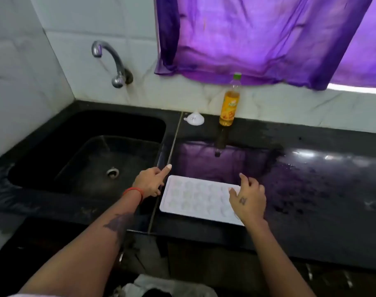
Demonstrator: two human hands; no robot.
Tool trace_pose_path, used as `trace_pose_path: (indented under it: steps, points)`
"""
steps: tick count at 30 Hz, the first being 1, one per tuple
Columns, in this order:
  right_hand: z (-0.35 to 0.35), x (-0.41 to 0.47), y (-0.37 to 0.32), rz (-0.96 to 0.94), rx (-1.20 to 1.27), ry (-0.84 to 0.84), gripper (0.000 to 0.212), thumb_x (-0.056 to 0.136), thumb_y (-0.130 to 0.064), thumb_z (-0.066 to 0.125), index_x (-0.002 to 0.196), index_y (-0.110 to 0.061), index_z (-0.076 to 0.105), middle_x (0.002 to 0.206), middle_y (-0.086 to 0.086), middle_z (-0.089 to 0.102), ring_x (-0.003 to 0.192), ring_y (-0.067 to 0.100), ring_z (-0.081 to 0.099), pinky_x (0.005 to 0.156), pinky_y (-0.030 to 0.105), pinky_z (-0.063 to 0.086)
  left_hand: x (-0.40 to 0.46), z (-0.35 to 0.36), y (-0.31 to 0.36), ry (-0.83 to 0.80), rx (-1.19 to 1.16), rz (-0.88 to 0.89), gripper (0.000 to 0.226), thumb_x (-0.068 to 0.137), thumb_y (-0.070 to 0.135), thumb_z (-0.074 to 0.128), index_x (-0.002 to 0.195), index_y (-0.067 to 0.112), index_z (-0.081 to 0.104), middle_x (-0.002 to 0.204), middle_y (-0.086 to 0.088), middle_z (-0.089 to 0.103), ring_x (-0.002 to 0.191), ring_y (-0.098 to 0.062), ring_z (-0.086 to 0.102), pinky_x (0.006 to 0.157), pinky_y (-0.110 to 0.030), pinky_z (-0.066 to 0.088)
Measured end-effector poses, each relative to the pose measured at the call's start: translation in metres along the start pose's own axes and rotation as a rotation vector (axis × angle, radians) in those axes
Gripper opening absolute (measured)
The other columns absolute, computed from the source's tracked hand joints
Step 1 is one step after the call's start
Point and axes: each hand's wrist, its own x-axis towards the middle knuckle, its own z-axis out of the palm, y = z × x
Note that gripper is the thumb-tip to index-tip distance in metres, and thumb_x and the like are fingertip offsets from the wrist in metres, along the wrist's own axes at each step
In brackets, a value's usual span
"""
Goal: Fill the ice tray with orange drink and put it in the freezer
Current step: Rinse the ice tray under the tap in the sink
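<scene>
**Tray down, bottle waiting**

Black counter (311, 179), glossy, with a dark sink (86, 151) at left of frame and a purple curtain (257, 39) up top. Dead centre, low in the frame, lies the white tray (195, 198), flat on the counter and looking empty, though the blur makes the cells hard to read. It should be light and a bit flexible; once full it will slosh, so take it by both short ends and keep it level. Right hand (248, 198) rests over the tray's right end, fingers loosely spread, gripping nothing. Left hand (150, 182) sits just beside the left edge, forefinger stretched out, the others curled, holding nothing. Bottle (229, 103) stands capped at the back wall, a small white funnel (194, 119) beside it. Pouring not yet begun, I'd say.
</scene>
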Motion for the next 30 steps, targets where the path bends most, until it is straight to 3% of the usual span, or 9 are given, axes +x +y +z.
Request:
trace_pose_path:
  steps: [4,9,15,18,23,26,30]
  points:
    - [0.007,0.005,-0.004,0.148,-0.091,-0.112,0.052,0.093,-0.039,0.049,0.139,-0.018,0.039,0.132,0.013,0.050,0.116,0.033,0.042,0.094,0.038,0.039,0.002,0.004,-0.011,-0.330,-0.195,-0.095,0.048,0.087,0.052,0.055,0.105,0.008,0.059,0.100,-0.009,0.067,0.073,-0.022,0.069,0.052,-0.027,0.054]
    - [0.013,0.027,-0.025,0.228,0.086,-0.144,0.042,0.089,-0.038,0.058,0.126,-0.018,0.055,0.123,0.014,0.058,0.116,0.036,0.042,0.094,0.039,0.040,0.022,-0.011,-0.024,-0.358,-0.311,-0.089,0.013,0.088,0.018,0.063,0.098,0.010,0.059,0.090,-0.006,0.069,0.068,-0.012,0.067,0.048,-0.023,0.052]
    - [0.041,0.061,-0.105,0.187,0.286,-0.056,0.037,0.086,-0.036,0.063,0.118,-0.017,0.062,0.117,0.011,0.063,0.113,0.033,0.049,0.087,0.033,0.039,0.081,-0.077,-0.051,-0.180,-0.502,-0.082,0.020,0.091,0.025,0.059,0.109,0.016,0.062,0.099,-0.005,0.070,0.089,-0.023,0.068,0.079,-0.040,0.055]
    - [0.056,0.084,-0.164,0.132,0.344,-0.045,0.038,0.083,-0.036,0.066,0.116,-0.017,0.063,0.115,0.011,0.065,0.111,0.033,0.052,0.090,0.034,0.040,0.114,-0.117,-0.069,-0.058,-0.551,-0.051,0.023,0.095,0.029,0.051,0.113,0.017,0.058,0.094,-0.004,0.066,0.075,-0.017,0.065,0.060,-0.029,0.055]
    - [0.083,0.129,-0.263,-0.008,0.399,-0.072,0.036,0.082,-0.035,0.067,0.113,-0.016,0.065,0.116,0.010,0.064,0.112,0.030,0.054,0.098,0.038,0.042,0.165,-0.175,-0.100,0.168,-0.564,-0.062,0.018,0.100,0.029,0.038,0.107,0.016,0.048,0.091,-0.001,0.058,0.072,-0.013,0.056,0.056,-0.024,0.044]
    - [0.095,0.164,-0.314,-0.042,0.297,-0.111,0.037,0.084,-0.039,0.063,0.116,-0.021,0.063,0.121,0.008,0.062,0.115,0.029,0.053,0.098,0.038,0.044,0.189,-0.200,-0.116,0.243,-0.632,-0.110,0.015,0.100,0.028,0.038,0.106,0.016,0.046,0.084,-0.001,0.056,0.068,-0.014,0.054,0.054,-0.026,0.043]
    - [0.106,0.213,-0.384,-0.142,0.174,-0.093,0.046,0.085,-0.047,0.060,0.121,-0.017,0.057,0.121,0.012,0.059,0.116,0.033,0.050,0.096,0.040,0.045,0.214,-0.220,-0.129,0.323,-0.702,-0.128,0.016,0.100,0.026,0.038,0.109,0.015,0.046,0.093,-0.004,0.056,0.071,-0.011,0.053,0.054,-0.024,0.041]
